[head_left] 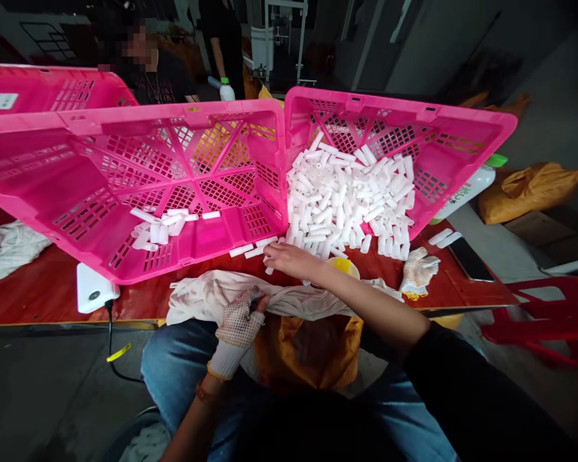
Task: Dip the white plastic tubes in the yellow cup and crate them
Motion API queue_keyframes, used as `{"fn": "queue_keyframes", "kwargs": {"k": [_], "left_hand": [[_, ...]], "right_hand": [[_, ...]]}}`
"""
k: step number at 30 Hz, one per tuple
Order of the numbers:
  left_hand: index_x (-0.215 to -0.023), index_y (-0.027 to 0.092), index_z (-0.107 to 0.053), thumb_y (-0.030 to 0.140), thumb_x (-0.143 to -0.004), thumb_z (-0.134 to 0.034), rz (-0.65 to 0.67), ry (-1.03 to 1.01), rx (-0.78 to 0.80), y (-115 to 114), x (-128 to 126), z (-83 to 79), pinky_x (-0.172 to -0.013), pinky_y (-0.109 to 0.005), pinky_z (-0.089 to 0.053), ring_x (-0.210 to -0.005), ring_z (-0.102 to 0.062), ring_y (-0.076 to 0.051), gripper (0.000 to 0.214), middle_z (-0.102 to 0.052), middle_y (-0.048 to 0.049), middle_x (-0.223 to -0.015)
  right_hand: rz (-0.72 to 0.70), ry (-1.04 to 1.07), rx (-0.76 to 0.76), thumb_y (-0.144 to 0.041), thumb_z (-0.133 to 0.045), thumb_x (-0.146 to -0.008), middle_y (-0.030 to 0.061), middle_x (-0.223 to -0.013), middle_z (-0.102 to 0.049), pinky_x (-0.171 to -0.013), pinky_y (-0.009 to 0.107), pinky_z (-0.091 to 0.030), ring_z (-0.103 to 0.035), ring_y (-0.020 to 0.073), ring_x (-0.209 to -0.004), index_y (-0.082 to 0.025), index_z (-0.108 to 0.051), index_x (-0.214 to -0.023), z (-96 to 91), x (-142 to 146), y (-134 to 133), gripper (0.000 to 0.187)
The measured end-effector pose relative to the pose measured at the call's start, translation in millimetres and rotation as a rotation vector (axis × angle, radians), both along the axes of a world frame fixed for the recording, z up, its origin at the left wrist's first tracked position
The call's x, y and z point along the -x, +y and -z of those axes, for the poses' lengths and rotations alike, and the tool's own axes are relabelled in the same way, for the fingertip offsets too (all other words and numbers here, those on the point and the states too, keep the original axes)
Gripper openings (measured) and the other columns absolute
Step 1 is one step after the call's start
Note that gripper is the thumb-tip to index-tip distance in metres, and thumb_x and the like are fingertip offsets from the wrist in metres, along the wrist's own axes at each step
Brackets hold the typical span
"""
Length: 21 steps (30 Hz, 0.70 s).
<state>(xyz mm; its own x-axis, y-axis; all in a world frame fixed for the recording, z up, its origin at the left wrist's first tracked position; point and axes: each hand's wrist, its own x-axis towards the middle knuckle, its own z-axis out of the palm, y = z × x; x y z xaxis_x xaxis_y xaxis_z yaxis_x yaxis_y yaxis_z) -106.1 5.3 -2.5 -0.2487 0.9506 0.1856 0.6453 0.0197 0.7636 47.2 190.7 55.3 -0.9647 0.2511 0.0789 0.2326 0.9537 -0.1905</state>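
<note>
My left hand [238, 324], in a white dotted work glove, rests on the crumpled pale cloth [197, 298] at the table's front edge. Its fingers are curled together, and what they grip is hidden. My right hand [291, 260] is bare and reaches over the table, fingers stretched leftward and touching small white plastic tubes [255, 250] in front of the baskets. A heap of the same tubes [341, 192] spills from the tipped right pink basket [462, 128]. Several more tubes [158, 230] lie inside the left pink basket [192, 247].
A yellow-and-white round container [344, 265] sits partly behind my right forearm. To the right are a loose glove [419, 273], a phone [471, 260] and a bottle [472, 186]. A white device [95, 289] with a cable stands left. An orange sack [313, 353] is between my knees.
</note>
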Motion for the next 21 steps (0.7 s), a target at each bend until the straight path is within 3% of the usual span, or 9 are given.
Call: {"fn": "queue_keyframes", "kwargs": {"k": [2,4,6,8,10,13,16,18,21], "left_hand": [[-0.101,0.018,-0.074,0.046,-0.097,-0.058,-0.018,0.012,0.015,-0.2,-2.3,-1.4,-0.098,-0.048,-0.061,-0.098,-0.077,-0.030,0.032,-0.080,-0.0113,-0.102],[-0.101,0.019,-0.074,0.047,-0.098,-0.057,-0.007,0.044,0.036,3.8,-9.8,-3.2,-0.092,-0.047,-0.062,-0.095,-0.076,-0.029,0.032,-0.079,-0.0109,-0.101],[-0.101,0.021,-0.073,0.046,-0.100,-0.055,0.021,0.066,0.032,13.5,-22.7,-4.5,-0.089,-0.046,-0.062,-0.092,-0.076,-0.029,0.032,-0.078,-0.0098,-0.099],[-0.106,0.020,-0.072,0.046,-0.100,-0.056,0.016,0.070,-0.008,28.0,-37.3,-5.4,-0.088,-0.045,-0.061,-0.089,-0.075,-0.027,0.031,-0.077,-0.0092,-0.097],[-0.115,0.017,-0.070,0.048,-0.097,-0.061,-0.087,0.113,-0.058,45.6,-47.7,-6.1,-0.089,-0.046,-0.061,-0.089,-0.074,-0.028,0.037,-0.076,-0.0113,-0.100],[-0.129,0.013,-0.065,0.051,-0.095,-0.064,-0.210,0.252,-0.095,72.8,-47.8,-7.8,-0.095,-0.047,-0.058,-0.104,-0.073,-0.033,0.051,-0.075,-0.0172,-0.113],[-0.125,0.015,-0.068,0.043,-0.101,-0.053,-0.090,0.297,-0.094,95.7,-37.2,-11.0,-0.102,-0.043,-0.055,-0.112,-0.072,-0.031,0.039,-0.077,-0.0153,-0.111],[-0.112,0.017,-0.072,0.040,-0.100,-0.052,-0.034,0.253,-0.082,106.2,-32.2,-14.8,-0.101,-0.041,-0.055,-0.105,-0.074,-0.029,0.032,-0.078,-0.0120,-0.103],[-0.106,0.018,-0.072,0.046,-0.100,-0.054,-0.074,0.157,-0.052,113.7,-27.6,-24.5,-0.090,-0.038,-0.057,-0.091,-0.073,-0.025,0.033,-0.078,-0.0080,-0.096]], "right_hand": [[0.077,0.227,0.160,-0.016,-0.054,-0.105,0.0170,-0.133,-0.066,-0.109,0.041,-0.050,-0.062,0.0257,-0.126,-0.014,-0.070,-0.118,-3.9,-21.5,6.1,0.021],[0.223,0.481,0.402,-0.031,-0.057,-0.105,0.0144,-0.127,-0.069,-0.103,0.041,-0.054,-0.066,0.0252,-0.119,-0.016,-0.066,-0.125,-4.1,-43.2,14.3,0.026],[0.382,0.704,0.694,-0.047,-0.067,-0.097,0.0070,-0.103,-0.071,-0.094,0.041,-0.058,-0.070,0.0231,-0.099,-0.017,-0.066,-0.116,0.3,-56.8,21.6,0.035],[0.488,0.822,0.946,-0.059,-0.076,-0.084,-0.0002,-0.086,-0.065,-0.089,0.039,-0.060,-0.067,0.0191,-0.085,-0.019,-0.064,-0.104,6.8,-58.3,25.3,0.045],[0.518,0.893,1.135,-0.063,-0.083,-0.073,-0.0040,-0.080,-0.059,-0.089,0.039,-0.062,-0.063,0.0164,-0.081,-0.021,-0.061,-0.095,11.5,-50.2,24.2,0.052],[0.482,0.954,1.246,-0.064,-0.086,-0.069,-0.0059,-0.078,-0.057,-0.091,0.038,-0.062,-0.062,0.0149,-0.081,-0.023,-0.058,-0.087,10.4,-35.3,16.9,0.053],[0.480,0.991,1.286,-0.062,-0.087,-0.070,-0.0044,-0.084,-0.062,-0.094,0.036,-0.061,-0.064,0.0140,-0.084,-0.023,-0.057,-0.085,0.6,-34.8,11.6,0.052],[0.513,1.031,1.328,-0.060,-0.089,-0.070,-0.0050,-0.081,-0.061,-0.095,0.037,-0.062,-0.066,0.0135,-0.083,-0.023,-0.056,-0.085,-9.4,-48.3,10.9,0.052],[0.602,1.158,1.363,-0.054,-0.090,-0.074,-0.0042,-0.083,-0.063,-0.090,0.037,-0.064,-0.065,0.0134,-0.079,-0.023,-0.060,-0.089,-25.4,-90.4,8.1,0.047]]}}
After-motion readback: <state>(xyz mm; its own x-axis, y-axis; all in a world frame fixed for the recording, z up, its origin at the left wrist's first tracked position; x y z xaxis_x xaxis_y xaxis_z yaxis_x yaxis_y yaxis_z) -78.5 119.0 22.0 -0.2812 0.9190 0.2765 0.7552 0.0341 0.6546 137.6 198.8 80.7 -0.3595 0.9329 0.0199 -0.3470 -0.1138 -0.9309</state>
